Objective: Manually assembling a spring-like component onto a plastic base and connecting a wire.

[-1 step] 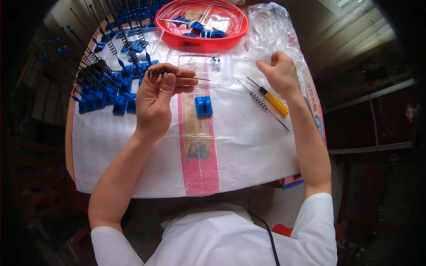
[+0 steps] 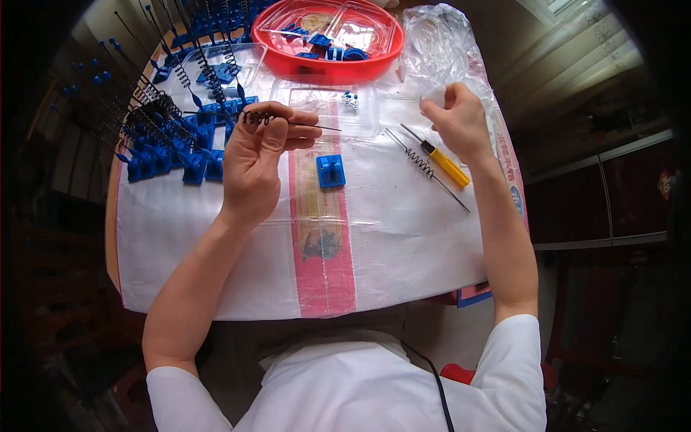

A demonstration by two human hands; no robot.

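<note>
One thin dark coiled spring rod [image 2: 288, 121] pinched in left hand [image 2: 252, 162], right hand [image 2: 455, 122] closed, contents unclear

1 red tray [image 2: 288, 63], 1 screwdriver [image 2: 445, 163], 2 loose spring rods [image 2: 426, 167] (approx.), many blue clips [image 2: 330, 171].

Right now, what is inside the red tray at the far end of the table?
The red tray holds a few small blue plastic parts and clear plastic packaging. Glare on the plastic hides whatever lies beneath it.
</note>
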